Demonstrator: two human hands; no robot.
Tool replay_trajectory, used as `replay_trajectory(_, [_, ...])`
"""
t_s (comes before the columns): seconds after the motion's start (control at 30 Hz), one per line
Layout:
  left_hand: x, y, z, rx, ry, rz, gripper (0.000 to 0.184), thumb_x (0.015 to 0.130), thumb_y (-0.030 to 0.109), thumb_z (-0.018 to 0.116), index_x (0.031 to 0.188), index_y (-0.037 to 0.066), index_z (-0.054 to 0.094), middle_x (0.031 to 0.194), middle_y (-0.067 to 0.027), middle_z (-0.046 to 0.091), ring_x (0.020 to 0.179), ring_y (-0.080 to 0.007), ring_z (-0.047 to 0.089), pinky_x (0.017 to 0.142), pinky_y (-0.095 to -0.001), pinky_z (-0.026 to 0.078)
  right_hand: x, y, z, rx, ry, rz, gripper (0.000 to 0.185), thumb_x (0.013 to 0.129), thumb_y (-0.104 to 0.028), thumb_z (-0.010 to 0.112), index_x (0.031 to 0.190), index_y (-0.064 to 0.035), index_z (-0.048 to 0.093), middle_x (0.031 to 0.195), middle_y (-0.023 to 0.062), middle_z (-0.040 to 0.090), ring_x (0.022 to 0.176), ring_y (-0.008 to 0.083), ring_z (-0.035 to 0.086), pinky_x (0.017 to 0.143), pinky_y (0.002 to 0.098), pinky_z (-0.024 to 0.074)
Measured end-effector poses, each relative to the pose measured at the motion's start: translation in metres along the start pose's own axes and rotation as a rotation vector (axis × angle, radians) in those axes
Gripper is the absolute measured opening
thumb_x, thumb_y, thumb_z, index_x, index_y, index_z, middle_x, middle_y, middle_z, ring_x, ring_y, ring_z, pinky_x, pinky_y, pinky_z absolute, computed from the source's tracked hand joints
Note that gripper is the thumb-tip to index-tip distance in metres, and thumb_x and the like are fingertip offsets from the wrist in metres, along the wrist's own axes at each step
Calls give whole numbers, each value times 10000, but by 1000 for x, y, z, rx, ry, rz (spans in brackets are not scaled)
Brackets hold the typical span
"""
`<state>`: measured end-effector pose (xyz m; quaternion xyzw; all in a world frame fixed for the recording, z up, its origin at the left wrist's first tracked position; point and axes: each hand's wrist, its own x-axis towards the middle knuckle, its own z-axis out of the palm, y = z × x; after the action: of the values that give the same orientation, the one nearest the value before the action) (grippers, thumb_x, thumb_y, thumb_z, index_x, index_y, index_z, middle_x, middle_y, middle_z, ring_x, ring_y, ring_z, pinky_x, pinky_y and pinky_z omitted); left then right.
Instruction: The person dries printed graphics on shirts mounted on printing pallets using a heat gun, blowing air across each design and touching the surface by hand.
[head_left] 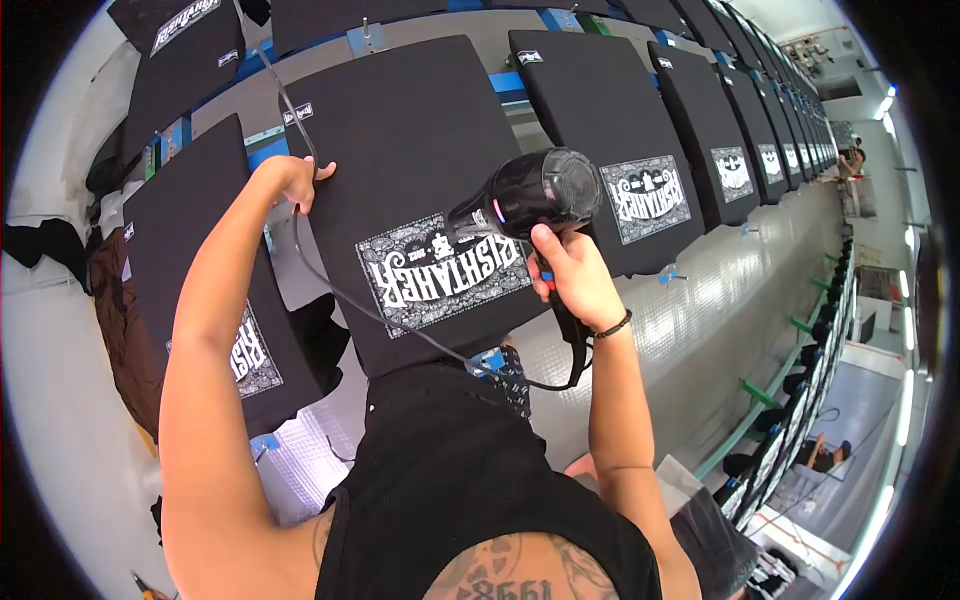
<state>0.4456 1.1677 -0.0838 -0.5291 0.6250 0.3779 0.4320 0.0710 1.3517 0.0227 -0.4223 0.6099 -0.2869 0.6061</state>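
My right hand [578,280] is closed around the handle of a black hair dryer [545,190]. The dryer's nozzle points left, over the white bandana-style print [440,275] on a black T-shirt [400,130] stretched flat on a board. At the shirt's left edge, my left hand [297,183] has its fingers curled at the dryer's power cord [350,298]. That cord passes through the hand, crosses the shirt's lower part and loops up to the dryer handle.
More boards with printed black shirts [645,195] run in a row to the right, and one shirt [195,270] lies to the left. A shiny walkway [640,330] follows the row. Far off at right, a person [825,455] is visible near another line of boards.
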Motion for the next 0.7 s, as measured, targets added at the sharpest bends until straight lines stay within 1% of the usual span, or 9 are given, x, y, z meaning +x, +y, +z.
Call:
replay_trajectory(0.1, [-17,8,8,61,72,-17,1149,764,90,701,1556,415,-66,1646,-151,-82,1044,-357,648,777,-446,572,-8,-2,5,-124,45,-8,350,956,-342,649,947,6,609,659,-3,547,530,61,501,469,231,411])
replay_trajectory(0.17, [-13,5,11,32,85,-6,1111,780,80,662,1562,402,-58,1646,-150,-93,1045,-342,650,753,-427,564,-15,0,-1,59,23,23,333,947,-314,664,973,14,613,675,1,553,538,61,503,471,230,405])
replay_trajectory(0.2, [-8,0,14,41,111,39,1081,789,53,617,1569,374,-59,1641,-175,-96,978,-324,671,715,-406,556,-20,-4,-2,47,3,59,255,1010,-261,565,945,-15,567,713,29,552,527,86,491,493,239,400])
replay_trajectory(0.27, [6,-9,19,-6,148,77,1181,707,16,646,1564,375,-82,1591,-322,-41,1004,-369,672,801,-395,556,-28,4,-2,-64,24,64,252,1012,-256,556,956,-10,564,713,31,553,529,92,495,498,242,402])
replay_trajectory(0.3, [7,-8,21,-14,183,69,1163,694,-1,634,1574,360,-34,1585,-336,5,1076,-376,654,831,-383,554,-32,8,-2,-79,8,24,257,1013,-254,548,944,-6,561,705,33,552,525,95,496,501,247,404])
replay_trajectory(0.37, [9,-7,24,-45,204,62,1149,691,3,636,1579,349,-6,1586,-333,16,1135,-379,625,880,-380,539,-42,5,-3,-13,-9,43,275,1012,-266,550,920,-7,560,694,34,551,525,95,494,505,248,407])
replay_trajectory(0.47, [9,-4,33,-77,278,52,1130,681,32,661,1587,324,52,1591,-323,34,1251,-385,549,984,-378,491,-58,14,-9,-139,-50,51,194,984,-184,543,918,-2,555,684,30,541,529,97,493,513,255,402])
replay_trajectory(0.5, [6,-1,36,-77,329,47,1125,674,55,684,1590,310,82,1594,-315,41,1307,-388,502,1038,-380,457,-65,13,-7,-96,-2,44,190,942,-166,642,838,-15,591,636,-17,535,536,59,480,495,248,394])
replay_trajectory(0.7, [-6,15,62,-135,363,112,1208,591,149,792,1590,280,126,1617,-264,7,1378,-401,411,1102,-400,395,-90,30,-21,-120,16,157,165,931,-143,648,864,-7,584,656,-12,533,544,61,476,493,250,391])
